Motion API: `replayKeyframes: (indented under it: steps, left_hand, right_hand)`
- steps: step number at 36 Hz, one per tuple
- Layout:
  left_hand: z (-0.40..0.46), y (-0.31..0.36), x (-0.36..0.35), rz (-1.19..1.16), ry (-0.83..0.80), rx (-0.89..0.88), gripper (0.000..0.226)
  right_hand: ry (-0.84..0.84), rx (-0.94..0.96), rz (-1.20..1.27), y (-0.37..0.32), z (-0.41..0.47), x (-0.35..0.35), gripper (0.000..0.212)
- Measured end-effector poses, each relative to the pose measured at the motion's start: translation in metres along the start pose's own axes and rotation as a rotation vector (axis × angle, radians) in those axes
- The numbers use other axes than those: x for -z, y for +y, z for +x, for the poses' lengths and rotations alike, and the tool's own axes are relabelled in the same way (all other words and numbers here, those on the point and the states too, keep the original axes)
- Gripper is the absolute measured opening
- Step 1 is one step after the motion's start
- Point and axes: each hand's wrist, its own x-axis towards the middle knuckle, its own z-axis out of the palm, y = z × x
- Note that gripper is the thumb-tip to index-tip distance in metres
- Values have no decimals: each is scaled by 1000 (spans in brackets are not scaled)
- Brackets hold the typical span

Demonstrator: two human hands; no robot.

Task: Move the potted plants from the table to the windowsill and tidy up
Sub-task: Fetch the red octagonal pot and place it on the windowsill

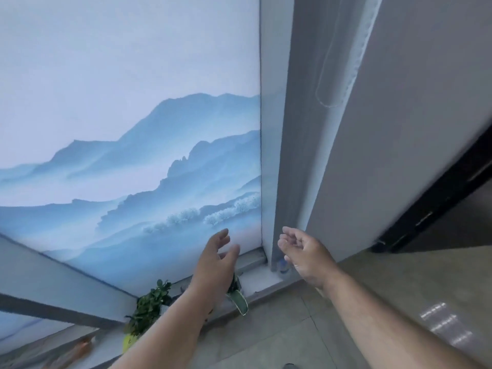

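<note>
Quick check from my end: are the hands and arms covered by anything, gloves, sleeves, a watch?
No. The left hand and right hand are bare, with no gloves, rings or watch visible. Both forearms are bare to the bottom edge of the picture; no sleeves show.

bare sill (262, 282) between plant (237, 295) and bottle (282, 266)

I see the windowsill (262, 282) running along the foot of the blind (127, 129). A leafy potted plant (149, 307) stands on the sill at left. A second plant (237, 294) stands to its right, partly behind my left hand (214, 262). A small bottle (282, 266) sits at the sill's right end, beside the window frame (277, 129), behind my right hand (303, 255). The wall (399, 129) lies right of the frame.
</note>
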Motion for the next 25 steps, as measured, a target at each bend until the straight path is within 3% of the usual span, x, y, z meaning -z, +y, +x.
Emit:
replayKeyframes:
  steps: [13,25]
  left_hand:
    - [-55,17,-94,9,-538,-188,40]
    - [-243,-9,-240,194,-1118,-333,45]
  right_hand:
    - [543,10,326,63,-152,34,54]
    - [1124,-88,516,181,-392,86,51]
